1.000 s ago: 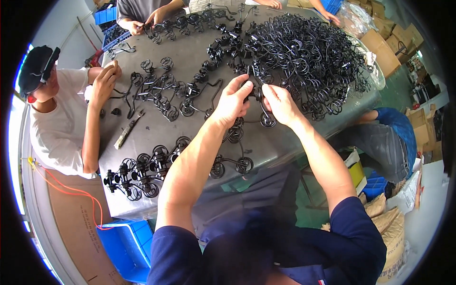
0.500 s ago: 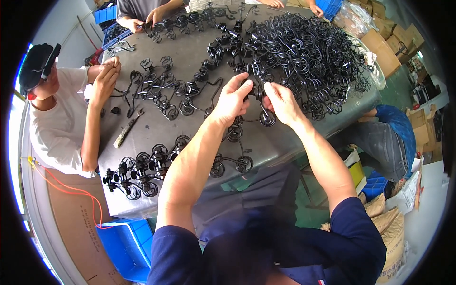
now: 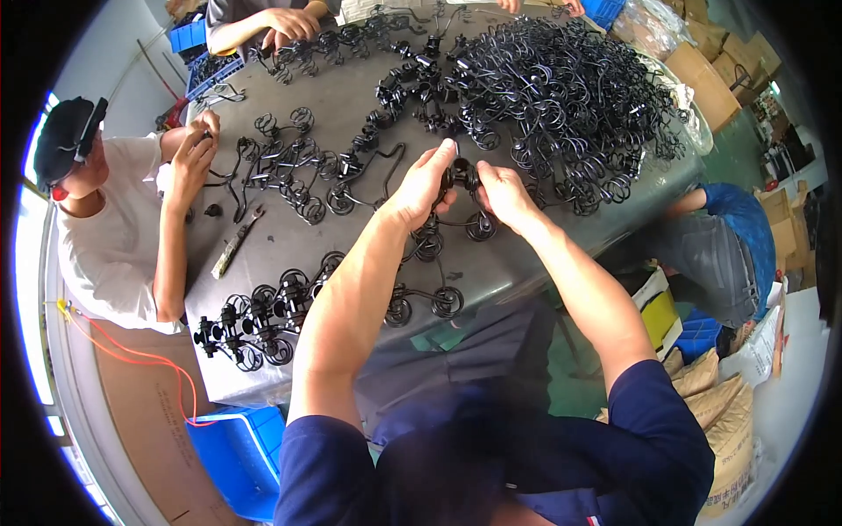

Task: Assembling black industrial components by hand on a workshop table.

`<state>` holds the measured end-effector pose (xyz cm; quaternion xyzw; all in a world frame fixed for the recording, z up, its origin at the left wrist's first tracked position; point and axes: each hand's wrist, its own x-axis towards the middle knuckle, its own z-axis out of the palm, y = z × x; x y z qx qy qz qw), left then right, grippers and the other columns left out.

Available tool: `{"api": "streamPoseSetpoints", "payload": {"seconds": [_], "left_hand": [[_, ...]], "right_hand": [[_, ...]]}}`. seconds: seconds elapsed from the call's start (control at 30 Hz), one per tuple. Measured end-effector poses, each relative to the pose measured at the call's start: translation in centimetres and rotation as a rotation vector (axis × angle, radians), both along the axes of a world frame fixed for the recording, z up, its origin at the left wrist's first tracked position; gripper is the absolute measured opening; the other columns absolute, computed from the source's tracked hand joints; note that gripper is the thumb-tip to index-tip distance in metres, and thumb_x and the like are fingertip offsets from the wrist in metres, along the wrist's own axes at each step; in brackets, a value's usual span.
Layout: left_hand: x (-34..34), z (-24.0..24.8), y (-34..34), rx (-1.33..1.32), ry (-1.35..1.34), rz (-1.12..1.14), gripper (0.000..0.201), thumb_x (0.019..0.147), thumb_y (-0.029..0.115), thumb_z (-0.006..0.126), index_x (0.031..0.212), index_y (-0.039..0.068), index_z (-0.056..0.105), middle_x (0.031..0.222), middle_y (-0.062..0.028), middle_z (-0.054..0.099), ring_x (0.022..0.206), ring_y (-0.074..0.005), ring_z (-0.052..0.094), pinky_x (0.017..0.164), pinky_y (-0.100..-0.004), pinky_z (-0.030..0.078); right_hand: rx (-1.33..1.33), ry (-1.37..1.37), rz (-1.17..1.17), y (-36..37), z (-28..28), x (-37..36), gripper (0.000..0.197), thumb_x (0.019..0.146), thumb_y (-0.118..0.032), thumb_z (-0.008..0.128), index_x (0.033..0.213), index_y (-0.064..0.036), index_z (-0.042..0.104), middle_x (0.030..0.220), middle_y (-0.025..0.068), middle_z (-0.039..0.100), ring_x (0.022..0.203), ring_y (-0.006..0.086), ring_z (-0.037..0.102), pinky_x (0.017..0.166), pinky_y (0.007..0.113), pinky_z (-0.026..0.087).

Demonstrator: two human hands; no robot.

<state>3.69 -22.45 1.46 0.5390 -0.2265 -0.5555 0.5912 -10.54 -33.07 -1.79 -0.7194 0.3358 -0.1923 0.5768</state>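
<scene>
On the left, a row of black coiled pieces (image 3: 291, 300) lines the metal table (image 3: 285, 244) near its edge — then comes the left hand (image 3: 423, 189), pinching one side of a black fitting (image 3: 461, 174) over the tabletop. The right hand (image 3: 506, 195) pinches its other side — and farther right, a heap of black wire coils (image 3: 570, 96)!

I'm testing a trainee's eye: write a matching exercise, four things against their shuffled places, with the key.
Column one:
1. Black spool-shaped part
2. Heap of coiled black wires
3. Blue bin
4. Tool with wrapped handle

Column two:
A. Piled on the table, far right
B. Lying on the table's left side
C. Held between left hand and right hand
D. Off the table, at lower left

Pairs: 1-C; 2-A; 3-D; 4-B.
</scene>
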Motion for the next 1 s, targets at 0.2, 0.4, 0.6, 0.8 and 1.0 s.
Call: {"api": "streamPoseSetpoints", "payload": {"seconds": [0.2,0.4,0.6,0.8,1.0], "left_hand": [[1.2,-1.5,-0.8,0.105,0.041,0.038,0.055,0.096,0.058,0.043,0.108,0.006,0.057,0.083,-0.009,0.062,0.058,-0.0173,0.053,0.049,-0.0304,0.04],[1.3,-0.5,0.0,0.269,-0.188,0.16,0.048,0.096,0.042,0.047,0.117,-0.001,0.054,0.091,-0.014,0.065,0.072,-0.0211,0.063,0.059,-0.0324,0.049],[1.0,-0.6,1.3,0.215,-0.515,0.131,0.02,0.089,0.01,0.054,0.1,-0.005,0.061,0.086,-0.0121,0.069,0.071,-0.0175,0.067,0.061,-0.0267,0.053],[0.8,-0.9,1.4,0.192,-0.464,0.173,0.016,0.088,0.007,0.055,0.096,-0.005,0.06,0.083,-0.0114,0.068,0.07,-0.0181,0.068,0.058,-0.0263,0.052],[0.8,-0.8,1.2,0.185,-0.446,0.156,0.016,0.088,0.008,0.055,0.096,-0.005,0.06,0.082,-0.0114,0.067,0.067,-0.0187,0.069,0.055,-0.0255,0.051]], "right_hand": [[0.078,-0.218,-0.12,0.6,-2.5,0.7,0.037,0.101,-0.034,0.048,0.083,-0.0035,0.058,0.071,0.0008,0.056,0.063,0.0099,0.052,0.056,0.028,0.046],[0.123,-0.279,-0.128,0.3,-3.3,-0.1,0.021,0.1,-0.025,0.053,0.099,-0.0036,0.055,0.081,0.001,0.058,0.072,0.0088,0.055,0.059,0.027,0.05],[-0.024,-0.265,0.008,-0.2,-3.4,-0.3,0.02,0.1,-0.023,0.053,0.097,-0.0026,0.055,0.077,-0.001,0.054,0.07,0.0059,0.05,0.06,0.025,0.045],[-0.181,-0.152,0.072,-0.9,-3.1,0.1,0.025,0.102,-0.027,0.049,0.092,-0.0036,0.051,0.073,-0.0013,0.051,0.065,0.0072,0.046,0.055,0.026,0.041],[-0.257,0.008,0.058,-2.1,-3.1,0.7,0.037,0.101,-0.032,0.047,0.086,0.0015,0.051,0.069,0.013,0.057,0.064,0.0202,0.055,0.062,0.039,0.045]]}}
